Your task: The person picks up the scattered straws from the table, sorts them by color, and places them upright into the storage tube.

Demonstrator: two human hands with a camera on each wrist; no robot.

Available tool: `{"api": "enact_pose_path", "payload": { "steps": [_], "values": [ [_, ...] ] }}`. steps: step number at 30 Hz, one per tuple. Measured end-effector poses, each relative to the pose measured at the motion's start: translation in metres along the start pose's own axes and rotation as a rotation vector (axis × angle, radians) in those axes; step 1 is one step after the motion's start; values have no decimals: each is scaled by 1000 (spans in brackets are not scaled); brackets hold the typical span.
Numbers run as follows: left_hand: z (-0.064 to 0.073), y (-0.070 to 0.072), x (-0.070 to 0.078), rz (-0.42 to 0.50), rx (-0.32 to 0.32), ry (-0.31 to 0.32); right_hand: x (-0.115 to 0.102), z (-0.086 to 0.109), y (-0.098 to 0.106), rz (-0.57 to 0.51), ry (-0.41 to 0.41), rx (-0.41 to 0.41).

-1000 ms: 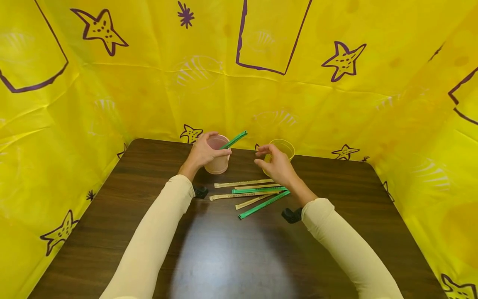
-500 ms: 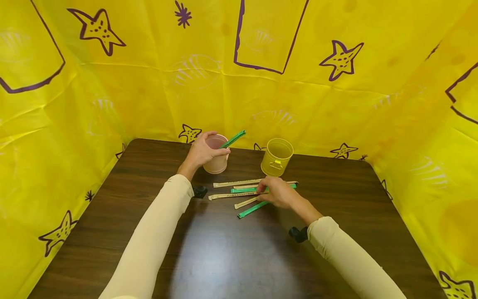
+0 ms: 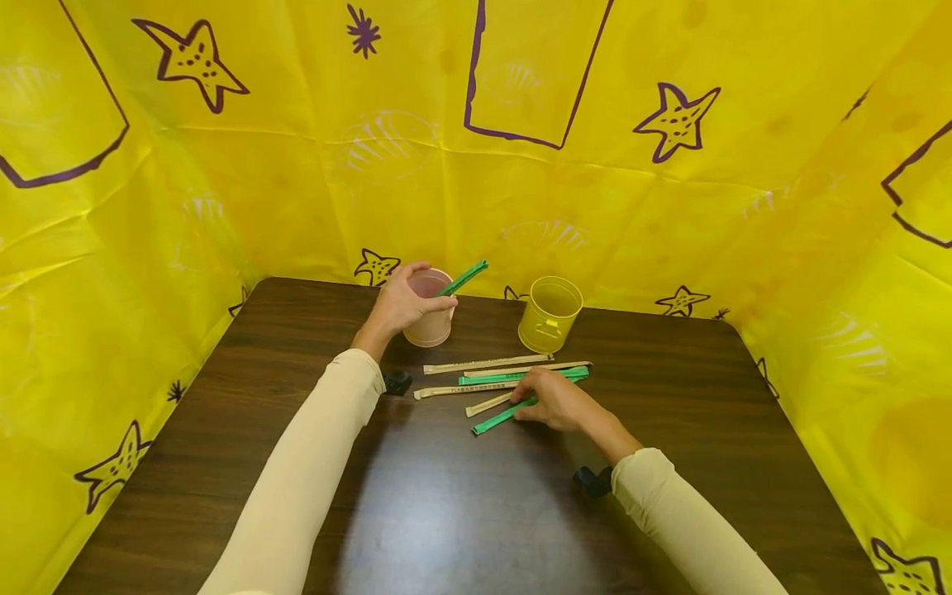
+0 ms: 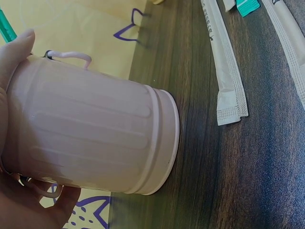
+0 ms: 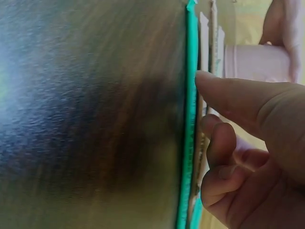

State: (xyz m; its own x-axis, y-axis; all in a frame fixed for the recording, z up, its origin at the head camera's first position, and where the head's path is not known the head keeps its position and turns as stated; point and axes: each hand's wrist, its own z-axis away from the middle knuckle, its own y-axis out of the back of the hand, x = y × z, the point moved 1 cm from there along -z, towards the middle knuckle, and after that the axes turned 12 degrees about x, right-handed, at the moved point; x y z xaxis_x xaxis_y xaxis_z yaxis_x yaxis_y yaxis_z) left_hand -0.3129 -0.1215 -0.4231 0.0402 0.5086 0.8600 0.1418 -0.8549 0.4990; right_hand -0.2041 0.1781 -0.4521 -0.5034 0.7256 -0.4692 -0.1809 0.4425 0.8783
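Note:
My left hand (image 3: 397, 304) grips the rim of a small pink bucket (image 4: 95, 129), its thumb on the near side. One green wrapped straw (image 3: 467, 277) leans out of that bucket. The right hand (image 3: 556, 400) is low over the loose wrapped straws on the table. Its thumb tip is at the edge of the nearest green straw (image 5: 190, 119), with the other fingers bent beside it; no firm hold on the straw shows. Beige wrapped straws (image 3: 487, 364) and another green straw (image 3: 476, 379) lie just beyond, partly overlapping.
A yellow bucket (image 3: 550, 314) with a small side handle stands at the back of the dark wooden table (image 3: 461, 512), right of the pink one. Yellow printed cloth (image 3: 409, 190) hangs behind and along both sides. A black wrist mount (image 3: 592, 481) sits under the right wrist.
My right hand has come down from in front of the yellow bucket to the straws, then shifted slightly nearer toward the front green one. The left hand stays on the pink bucket.

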Motion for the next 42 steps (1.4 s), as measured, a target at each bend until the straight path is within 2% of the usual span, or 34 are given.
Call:
{"api": "enact_pose_path", "payload": {
  "steps": [12,19,23,29,34,42],
  "values": [
    [1,0,1,9,1,0,7,7,-12,-2,15,45],
    [1,1,-1,12,4,8,6,9,-13,15,78,57],
    [1,0,-2,19,8,7,1,8,-11,16,86,61],
    [0,0,-2,8,13,5,-2,3,-1,-70,40,109],
    [1,1,-1,20,13,4,-4,-3,11,-143,-3,182],
    [1,1,-1,27,14,-3,-27,-18,51,-304,-7,359]
  ]
}}
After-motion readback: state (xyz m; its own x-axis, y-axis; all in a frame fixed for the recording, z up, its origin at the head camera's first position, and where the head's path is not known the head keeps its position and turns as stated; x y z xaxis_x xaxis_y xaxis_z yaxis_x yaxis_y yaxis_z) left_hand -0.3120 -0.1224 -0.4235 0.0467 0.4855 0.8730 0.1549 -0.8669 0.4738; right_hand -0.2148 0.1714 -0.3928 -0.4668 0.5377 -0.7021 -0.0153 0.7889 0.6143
